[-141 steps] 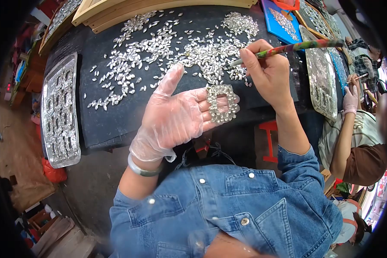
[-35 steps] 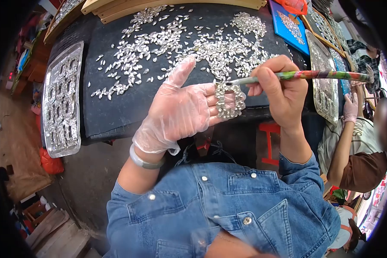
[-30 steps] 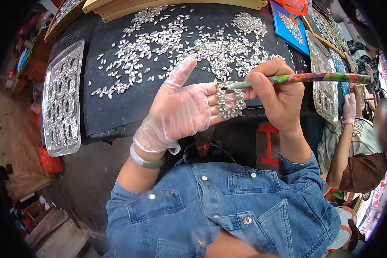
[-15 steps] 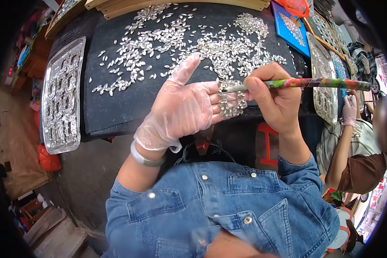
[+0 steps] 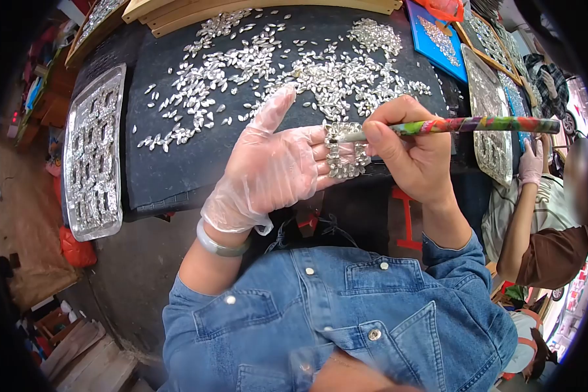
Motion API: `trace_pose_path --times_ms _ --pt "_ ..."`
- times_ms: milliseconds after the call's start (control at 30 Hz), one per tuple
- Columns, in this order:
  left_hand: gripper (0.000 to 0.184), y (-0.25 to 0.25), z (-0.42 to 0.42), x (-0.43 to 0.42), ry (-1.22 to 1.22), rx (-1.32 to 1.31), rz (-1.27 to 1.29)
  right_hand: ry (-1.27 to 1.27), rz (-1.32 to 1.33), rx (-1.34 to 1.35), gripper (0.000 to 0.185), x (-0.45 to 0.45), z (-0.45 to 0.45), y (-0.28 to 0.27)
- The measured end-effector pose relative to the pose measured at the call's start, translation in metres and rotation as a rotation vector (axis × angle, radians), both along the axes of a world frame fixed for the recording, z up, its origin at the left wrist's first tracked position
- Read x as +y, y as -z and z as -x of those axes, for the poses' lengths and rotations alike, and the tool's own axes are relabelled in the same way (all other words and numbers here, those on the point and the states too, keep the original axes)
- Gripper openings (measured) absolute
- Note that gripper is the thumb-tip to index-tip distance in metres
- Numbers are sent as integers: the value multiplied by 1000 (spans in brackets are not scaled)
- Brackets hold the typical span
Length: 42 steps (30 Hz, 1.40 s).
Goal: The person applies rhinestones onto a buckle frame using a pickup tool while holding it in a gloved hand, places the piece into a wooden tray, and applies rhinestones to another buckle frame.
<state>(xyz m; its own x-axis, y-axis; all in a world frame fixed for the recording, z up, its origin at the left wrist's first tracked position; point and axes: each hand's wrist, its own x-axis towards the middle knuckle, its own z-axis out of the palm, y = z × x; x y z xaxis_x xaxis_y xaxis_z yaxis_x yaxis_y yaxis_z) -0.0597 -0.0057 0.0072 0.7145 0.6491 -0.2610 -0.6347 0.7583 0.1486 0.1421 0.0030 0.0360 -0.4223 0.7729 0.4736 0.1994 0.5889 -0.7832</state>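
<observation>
My left hand [image 5: 268, 173], in a clear plastic glove, is palm up with its thumb raised and its fingers stretched out. Across those fingers lies a square, open-centred rhinestone ornament [image 5: 334, 163], which they hold up from below. Bare and pinched, my right hand [image 5: 415, 147] grips a pen-like stick [image 5: 470, 125] with a colourful patterned barrel. The stick's pale tip points left and meets the ornament's upper left part; whether a stone is on the tip I cannot make out. Behind the hands, loose leaf-shaped clear stones [image 5: 333, 81] are scattered over the dark table mat [image 5: 170, 170].
At the left, a clear tray [image 5: 98, 222] holds rows of similar ornaments. Another tray [image 5: 490, 140] stands at the right, near a blue board [image 5: 438, 49] with small stones. Wooden frames [image 5: 268, 14] line the back. A co-worker's gloved hand [image 5: 531, 163] is at the far right.
Both hands, the ornament and the stick sit slightly further left in view, and the table has shifted a little as well. The hold on each thing is unchanged.
</observation>
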Motion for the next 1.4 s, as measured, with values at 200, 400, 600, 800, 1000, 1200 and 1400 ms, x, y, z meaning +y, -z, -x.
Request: trace_pose_path --times_ms 200,400,600,800,1000,1200,1400 --pt "85 1 1 -1 -8 -17 7 105 138 150 4 -1 0 -5" --pt "85 6 0 1 31 -68 -26 320 148 263 6 27 -25 3" --pt "87 -1 -1 -1 -100 -131 -63 371 80 142 10 37 -31 24" --pt "89 -3 -3 -2 -279 -114 -106 351 -9 -57 14 38 -35 27" --pt "88 -1 -2 -1 -280 -99 -87 354 1 30 15 36 -35 27" --pt "88 -1 -1 -2 -276 -87 -74 343 19 7 14 36 -34 28" --pt "88 0 -2 -1 -273 -124 -51 348 16 -60 13 35 -34 25"
